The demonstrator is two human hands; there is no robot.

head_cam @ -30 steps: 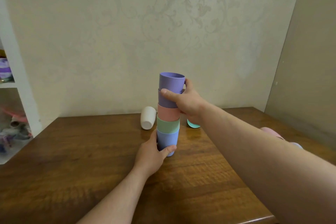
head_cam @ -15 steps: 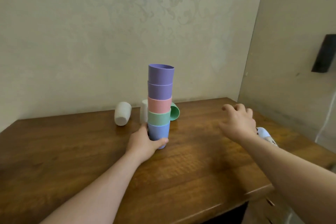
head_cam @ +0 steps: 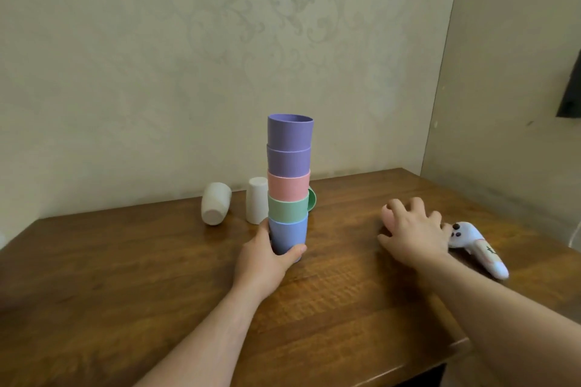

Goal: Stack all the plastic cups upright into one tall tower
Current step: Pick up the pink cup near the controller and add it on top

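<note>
1. Since a second ago the right hand (head_cam: 412,229) has let go of the top purple cup (head_cam: 290,132) and swung out to the right side of the tabletop (head_cam: 345,308). It now hovers low, fingers spread and holding nothing, just beside a white toy-like object (head_cam: 471,242).
2. The left hand (head_cam: 267,261) has not moved, fingers wrapped round the blue base cup (head_cam: 289,234). The tower (head_cam: 289,185) stands mid-tabletop, five cups high: blue, green, pink, two purple.
3. Risk: loose cups lie behind the tower (white cup on its side (head_cam: 215,203), white cup upside down (head_cam: 257,199), green cup (head_cam: 312,199) mostly hidden). Reaching past could knock the stack.
4. Risk: the tower is braced only at the base, and the top looks slightly off-line. A jolt from the left hand may tip it.
5. Risk: the right hand may grab the toy rather than a cup. What lies under the palm can't be seen.
</note>
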